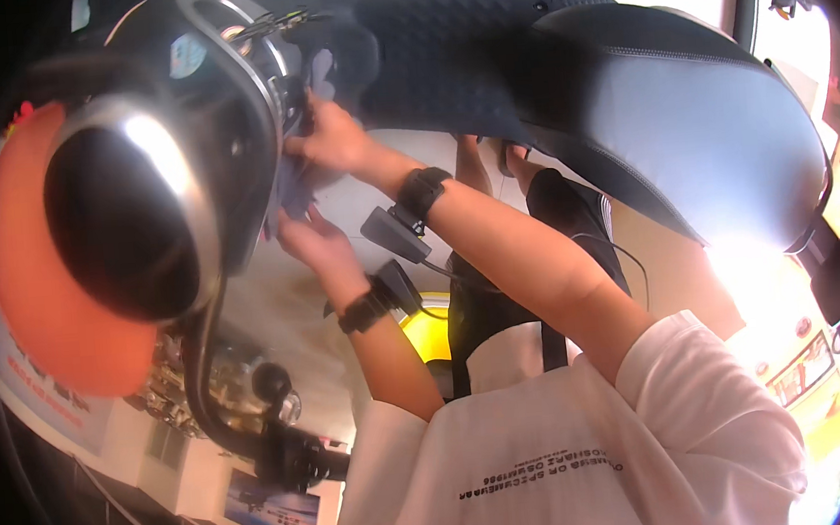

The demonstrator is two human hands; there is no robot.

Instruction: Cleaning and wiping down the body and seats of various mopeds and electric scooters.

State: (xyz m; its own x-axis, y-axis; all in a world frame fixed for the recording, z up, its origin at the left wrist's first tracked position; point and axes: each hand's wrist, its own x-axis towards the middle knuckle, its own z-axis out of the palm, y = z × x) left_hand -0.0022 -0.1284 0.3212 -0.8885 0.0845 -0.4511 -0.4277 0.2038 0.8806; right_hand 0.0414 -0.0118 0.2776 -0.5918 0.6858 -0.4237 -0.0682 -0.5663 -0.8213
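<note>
A dark motor scooter stretches across the view, its front panel [252, 128] at the left and its grey-black seat [716, 131] at the right. My right hand [336, 139] is at the inner side of the front panel, fingers bent around a bluish-purple cloth [293, 189] that hangs beneath it. Just below, my left hand [315, 243] is raised toward the cloth's lower end with fingers apart; whether it touches the cloth is unclear. A bunch of keys [278, 22] sits near the top of the panel. Both my wrists wear black straps with small dark boxes.
A round black mirror [120, 217] with a silver rim stands out at the left, beside an orange rounded shape [26, 274]. A curved black bar [197, 379] runs below it. A yellow object [430, 331] lies near my legs, and thin cables hang from the wrist boxes.
</note>
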